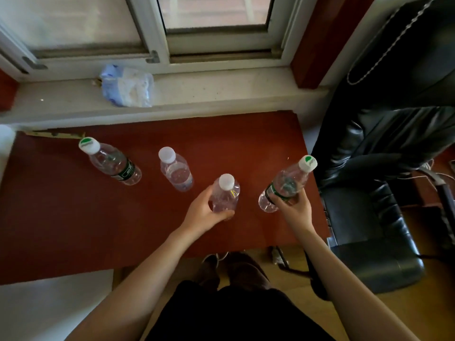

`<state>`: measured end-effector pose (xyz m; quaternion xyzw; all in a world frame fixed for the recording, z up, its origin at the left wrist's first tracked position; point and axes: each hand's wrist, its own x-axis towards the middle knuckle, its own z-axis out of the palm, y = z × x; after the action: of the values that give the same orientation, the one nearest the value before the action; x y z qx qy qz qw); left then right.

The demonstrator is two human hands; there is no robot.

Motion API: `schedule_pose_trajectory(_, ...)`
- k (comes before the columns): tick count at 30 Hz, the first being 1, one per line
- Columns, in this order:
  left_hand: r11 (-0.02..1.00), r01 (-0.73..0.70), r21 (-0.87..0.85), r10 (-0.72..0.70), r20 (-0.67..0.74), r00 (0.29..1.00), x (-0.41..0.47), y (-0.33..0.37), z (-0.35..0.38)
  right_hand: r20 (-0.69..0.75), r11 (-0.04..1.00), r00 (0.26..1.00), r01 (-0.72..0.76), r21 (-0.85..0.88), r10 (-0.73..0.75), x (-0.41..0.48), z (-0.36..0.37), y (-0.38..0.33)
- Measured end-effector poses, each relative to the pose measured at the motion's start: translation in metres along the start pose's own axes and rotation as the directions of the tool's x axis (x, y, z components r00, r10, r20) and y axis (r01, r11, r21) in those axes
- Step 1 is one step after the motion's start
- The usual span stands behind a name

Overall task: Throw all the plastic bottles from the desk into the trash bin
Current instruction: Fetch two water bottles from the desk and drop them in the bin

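Observation:
Several clear plastic bottles stand on the red-brown desk. My left hand grips a white-capped bottle near the desk's middle front. My right hand holds a green-labelled bottle with a green-and-white cap, tilted toward the right edge of the desk. Another green-labelled bottle stands at the left rear. A white-capped bottle stands between it and my left hand. No trash bin is in view.
A black leather chair stands close to the desk's right edge. A crumpled plastic bag lies on the white windowsill behind the desk. My legs and shoes show below the desk's front edge, on a wooden floor.

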<state>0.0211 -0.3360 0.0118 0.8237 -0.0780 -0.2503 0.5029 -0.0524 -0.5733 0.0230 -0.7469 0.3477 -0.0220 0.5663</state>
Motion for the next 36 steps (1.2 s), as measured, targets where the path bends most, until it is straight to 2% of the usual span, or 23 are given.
schedule_pose_trajectory(5, 0.998, -0.066, -0.018, 0.068, 0.102, 0.992, -0.012, 0.022, -0.018, -0.043, 0.988, 0.999, 0.025, 0.154, -0.019, -0.038, -0.012, -0.016)
schedule_pose_trajectory(10, 0.996, -0.069, -0.057, 0.079, 0.199, 0.977, -0.028, 0.027, -0.028, -0.093, 0.974, 0.996, 0.029, 0.227, -0.009, -0.092, -0.016, -0.008)
schedule_pose_trajectory(17, 1.0, -0.007, -0.005, 0.009, 0.366, 0.931, -0.062, -0.016, -0.018, -0.288, 0.957, 0.939, -0.108, 0.269, 0.187, -0.186, -0.012, 0.072)
schedule_pose_trajectory(21, 0.995, 0.005, 0.099, -0.051, 0.466, 0.883, -0.074, -0.032, -0.007, -0.404, 0.91, 0.855, -0.164, 0.38, 0.324, -0.243, -0.013, 0.117)
schedule_pose_trajectory(26, 0.981, -0.088, 0.174, -0.04, 0.619, 0.785, -0.075, -0.008, 0.039, -0.528, 0.862, 0.731, -0.163, 0.479, 0.432, -0.297, -0.028, 0.145)
schedule_pose_trajectory(29, 0.963, -0.184, 0.195, -0.012, 0.715, 0.699, -0.076, 0.019, 0.081, -0.593, 0.847, 0.649, -0.158, 0.507, 0.476, -0.328, -0.043, 0.157)
schedule_pose_trajectory(36, 0.879, -0.416, 0.233, -0.003, 0.875, 0.484, -0.116, 0.067, 0.211, -0.674, 0.763, 0.397, -0.115, 0.637, 0.623, -0.415, -0.071, 0.209)
